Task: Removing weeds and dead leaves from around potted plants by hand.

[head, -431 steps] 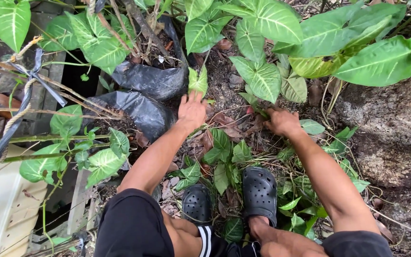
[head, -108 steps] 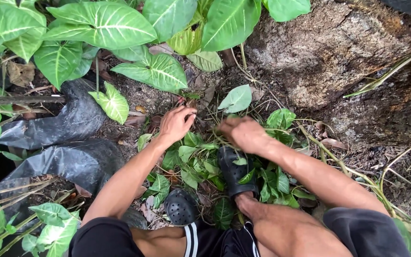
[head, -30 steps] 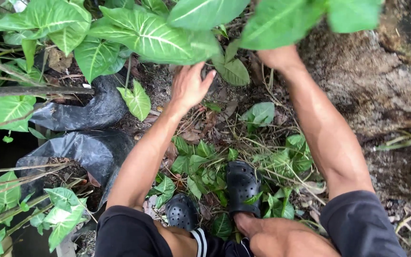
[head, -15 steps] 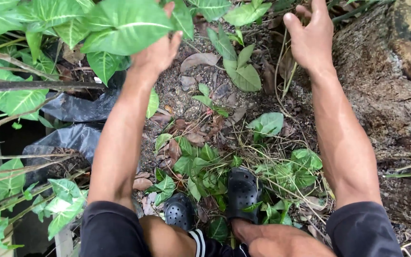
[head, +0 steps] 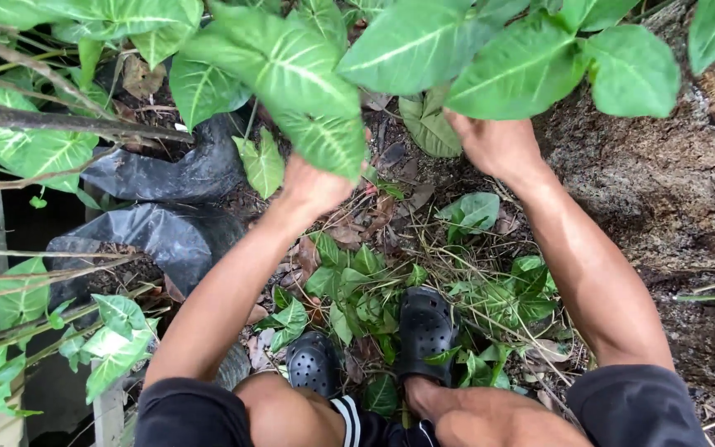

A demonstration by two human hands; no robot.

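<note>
Squatting in black clogs on a heap of pulled leaves, the person reaches up under the big arrowhead leaves. Left hand and right hand have their fingers hidden by foliage, so I cannot tell the grip. Tugging blind could snap stems or unbalance them toward the rock.

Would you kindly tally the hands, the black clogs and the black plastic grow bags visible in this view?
Hands: 2, the left hand and the right hand, both partly under leaves.
Black clogs: 2, one and another.
Black plastic grow bags: 2, one and another.
Total: 6.
</note>
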